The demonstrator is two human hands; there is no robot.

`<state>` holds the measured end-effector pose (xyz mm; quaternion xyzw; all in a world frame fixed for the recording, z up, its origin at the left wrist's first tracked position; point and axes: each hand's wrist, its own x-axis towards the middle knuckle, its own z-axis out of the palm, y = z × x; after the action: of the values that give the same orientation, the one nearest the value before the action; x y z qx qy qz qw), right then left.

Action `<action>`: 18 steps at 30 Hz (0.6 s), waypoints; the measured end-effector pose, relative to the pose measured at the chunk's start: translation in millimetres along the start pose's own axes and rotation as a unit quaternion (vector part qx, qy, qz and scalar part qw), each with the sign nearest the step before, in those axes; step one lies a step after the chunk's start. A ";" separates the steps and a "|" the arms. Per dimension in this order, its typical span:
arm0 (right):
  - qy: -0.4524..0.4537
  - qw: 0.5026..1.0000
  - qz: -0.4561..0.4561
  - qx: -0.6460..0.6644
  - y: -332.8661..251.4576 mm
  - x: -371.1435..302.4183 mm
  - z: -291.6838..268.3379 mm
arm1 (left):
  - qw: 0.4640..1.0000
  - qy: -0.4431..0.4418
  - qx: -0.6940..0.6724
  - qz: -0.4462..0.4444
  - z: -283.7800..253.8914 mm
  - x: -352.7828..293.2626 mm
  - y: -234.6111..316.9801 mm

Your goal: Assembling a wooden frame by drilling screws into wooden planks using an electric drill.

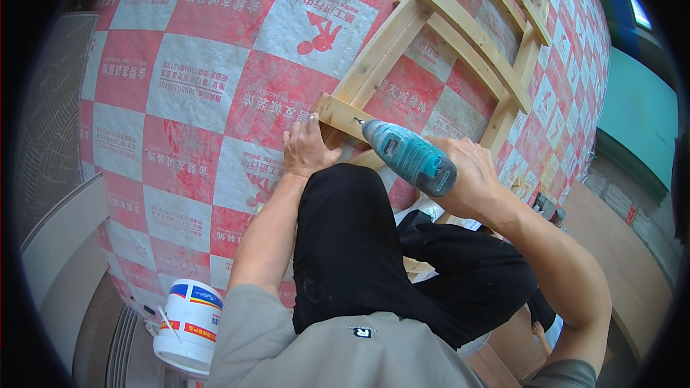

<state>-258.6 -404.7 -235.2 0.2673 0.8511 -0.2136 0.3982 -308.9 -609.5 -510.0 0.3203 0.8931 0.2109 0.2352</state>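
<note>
My right hand (471, 172) is wrapped around a teal and grey cordless drill (410, 156). The drill points up and to the left, and its tip meets the top face of a short wooden slat (341, 116). At the slat's left end, my left hand (309, 145) grips the wood, fingertips over the edge and thumb on the near side. That slat lies across the near end of a ladder-like wooden frame (402, 29), which stretches away to the upper right with several crosspieces. My knee hides part of the frame's near end.
Red and white checked protective sheeting (194, 57) covers the floor. A white bucket (188, 348) stands at lower left, near pale panels (65, 230). To the right are a teal panel (636, 111) and brown boards (611, 251). Another person's hand (539, 329) shows at lower right.
</note>
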 end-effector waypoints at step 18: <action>0.005 1.000 -0.016 -0.014 -1.2 23.2 10.3 | 0.999 0.029 -0.003 0.019 6.9 3.4 -4.5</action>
<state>-266.0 -404.9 -259.5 0.2490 0.8603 -0.2063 0.3940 -309.4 -608.8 -518.9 0.3307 0.8925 0.2273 0.2062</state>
